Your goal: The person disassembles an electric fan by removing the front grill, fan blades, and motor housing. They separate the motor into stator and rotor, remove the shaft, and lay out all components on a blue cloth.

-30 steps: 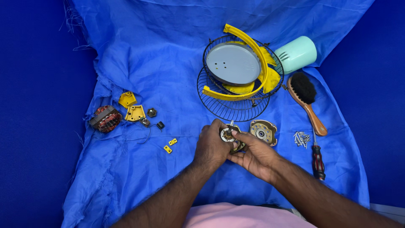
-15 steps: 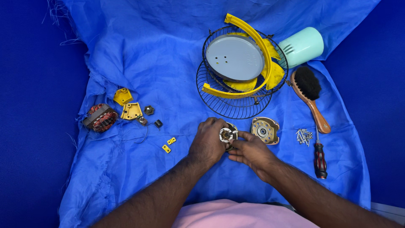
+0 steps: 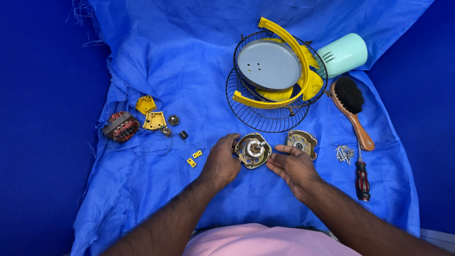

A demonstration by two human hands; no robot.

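On the blue cloth [image 3: 180, 57], the left hand [image 3: 222, 163] cups the near side of a round metal motor plate [image 3: 253, 150], while the right hand [image 3: 293, 167] lies open just beside it, fingers touching its edge. A second metal plate [image 3: 301, 142] sits close by. Screws [image 3: 344, 152] and a red-handled screwdriver [image 3: 362, 178] lie to the right, below a wooden brush [image 3: 353, 111].

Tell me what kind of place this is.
Probably a small repair or teardown bench: a blue cloth spread out with fan parts, such as wire guards and a copper-wound stator, plus a screwdriver and loose screws.
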